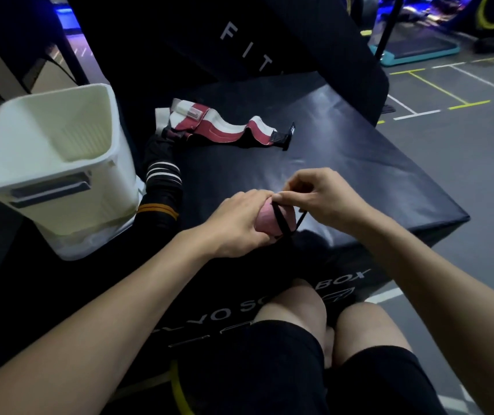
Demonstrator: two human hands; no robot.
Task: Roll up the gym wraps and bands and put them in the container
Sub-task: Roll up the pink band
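i see my left hand [239, 223] curled around a rolled pink wrap [265, 218] just above the near edge of the black padded box [359, 163]. my right hand [320, 196] pinches its black elastic loop [280, 218]. a red-and-white wrap [227, 125] lies unrolled farther back, dark striped wraps [161, 187] beside the white container [51, 163].

Dim, soft scene; blue glow behind, wide-angle bending at edges.
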